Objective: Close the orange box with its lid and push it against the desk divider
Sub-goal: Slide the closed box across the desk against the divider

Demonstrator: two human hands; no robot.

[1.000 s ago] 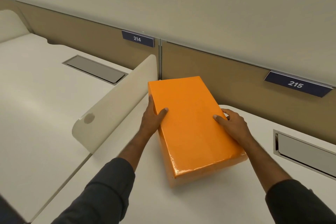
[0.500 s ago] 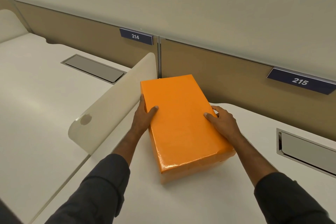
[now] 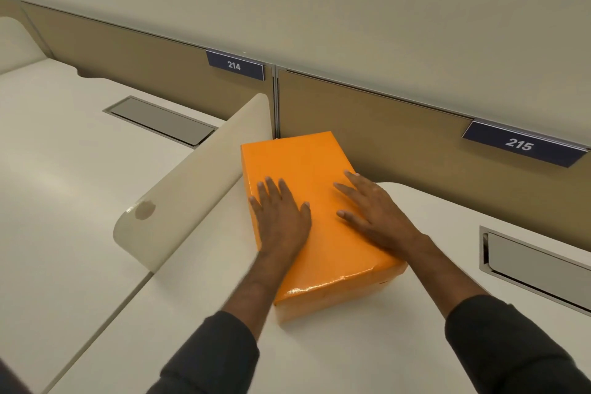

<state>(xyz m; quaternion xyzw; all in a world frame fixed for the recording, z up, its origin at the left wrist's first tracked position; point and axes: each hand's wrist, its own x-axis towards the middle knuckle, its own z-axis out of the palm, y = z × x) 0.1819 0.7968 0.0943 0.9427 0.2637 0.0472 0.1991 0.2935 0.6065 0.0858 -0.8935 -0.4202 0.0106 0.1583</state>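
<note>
The orange box (image 3: 307, 169) lies on the white desk (image 3: 367, 345) with its glossy orange lid on top. Its far end reaches the tan back panel (image 3: 383, 125), and its far left corner sits close to the cream side divider (image 3: 198, 182). My left hand (image 3: 281, 217) rests flat on the lid's left part, fingers spread. My right hand (image 3: 374, 214) lies flat on the lid's right part, fingers spread too. Neither hand grips the box sides.
A recessed grey cable hatch (image 3: 537, 265) sits in the desk at the right. Another hatch (image 3: 160, 120) is on the neighbouring desk beyond the divider. Number plates 214 (image 3: 235, 65) and 215 (image 3: 519, 144) hang on the back panel.
The box has slid further back towards the panel and divider. Both hands have moved from gripping its long sides to lying flat on the lid.
</note>
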